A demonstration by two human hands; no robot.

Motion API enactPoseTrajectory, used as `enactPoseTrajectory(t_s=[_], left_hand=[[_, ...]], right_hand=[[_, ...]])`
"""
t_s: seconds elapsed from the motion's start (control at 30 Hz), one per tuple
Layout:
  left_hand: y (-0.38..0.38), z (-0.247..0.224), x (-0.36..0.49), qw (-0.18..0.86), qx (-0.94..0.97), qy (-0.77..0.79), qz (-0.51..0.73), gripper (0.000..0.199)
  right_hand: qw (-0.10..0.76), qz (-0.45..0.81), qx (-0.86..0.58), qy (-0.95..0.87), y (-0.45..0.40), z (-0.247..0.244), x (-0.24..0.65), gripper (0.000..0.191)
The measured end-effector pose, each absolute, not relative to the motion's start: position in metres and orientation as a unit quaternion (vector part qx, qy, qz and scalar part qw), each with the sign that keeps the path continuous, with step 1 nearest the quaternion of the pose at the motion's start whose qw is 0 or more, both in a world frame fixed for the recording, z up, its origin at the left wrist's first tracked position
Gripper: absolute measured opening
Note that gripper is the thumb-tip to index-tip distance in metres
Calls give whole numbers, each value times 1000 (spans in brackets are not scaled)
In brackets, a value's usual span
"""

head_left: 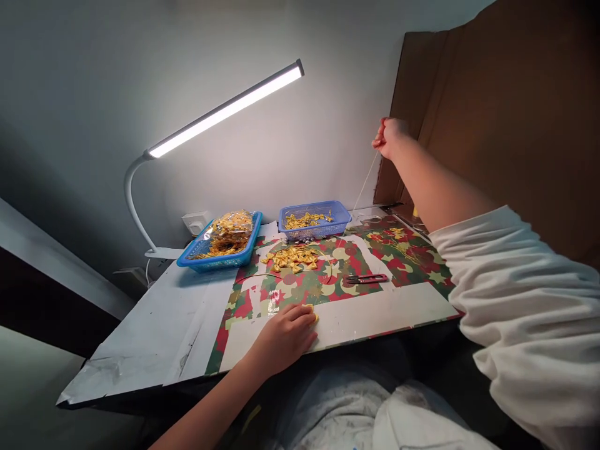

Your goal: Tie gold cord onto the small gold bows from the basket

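Note:
My left hand (289, 334) rests at the table's front edge, fingers curled and closed on a small yellow ribbon bow (310, 308), mostly hidden under the fingers. Raised high on the right, my right hand (391, 137) is closed in a pinch on a pale thread (367, 178). The thread runs down taut towards the tabletop beside the purple-blue basket; its lower end is hard to follow. A loose pile of yellow bows (293, 257) lies beyond my left hand. Right of the pile are red-handled thread snips (366, 279).
A purple-blue basket (315, 232) with golden bows stands at the back. To its left, a blue basket (220, 261) holds a plastic bag and golden pieces. A lit lamp (227, 111) reaches overhead from the left. Cardboard (506, 125) stands at right, near more yellow strands (396, 236).

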State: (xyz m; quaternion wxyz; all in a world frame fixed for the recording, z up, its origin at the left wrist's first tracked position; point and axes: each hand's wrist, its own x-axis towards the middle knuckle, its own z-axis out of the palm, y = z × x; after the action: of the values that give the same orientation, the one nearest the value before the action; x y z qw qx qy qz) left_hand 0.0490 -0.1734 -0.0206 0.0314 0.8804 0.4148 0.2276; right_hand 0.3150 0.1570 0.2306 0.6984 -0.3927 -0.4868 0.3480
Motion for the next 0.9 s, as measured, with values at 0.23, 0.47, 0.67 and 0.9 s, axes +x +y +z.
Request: enactPoseTrajectory(t_s=[0.23, 0.47, 0.67, 0.9], left_hand=[[-184, -23, 62, 2, 842, 489, 229, 20], [-178, -31, 90, -4, 822, 506, 262, 25], [-175, -37, 101, 25, 810, 510, 289, 24], [-175, -38, 99, 35, 813, 498, 299, 24]], right_hand=[[590, 437, -499, -460, 156, 208, 285, 28], [448, 395, -569, -565, 174, 188, 247, 18], [356, 318, -591, -650, 171, 161, 226, 13], [252, 245, -518, -780, 113, 99, 209, 5]])
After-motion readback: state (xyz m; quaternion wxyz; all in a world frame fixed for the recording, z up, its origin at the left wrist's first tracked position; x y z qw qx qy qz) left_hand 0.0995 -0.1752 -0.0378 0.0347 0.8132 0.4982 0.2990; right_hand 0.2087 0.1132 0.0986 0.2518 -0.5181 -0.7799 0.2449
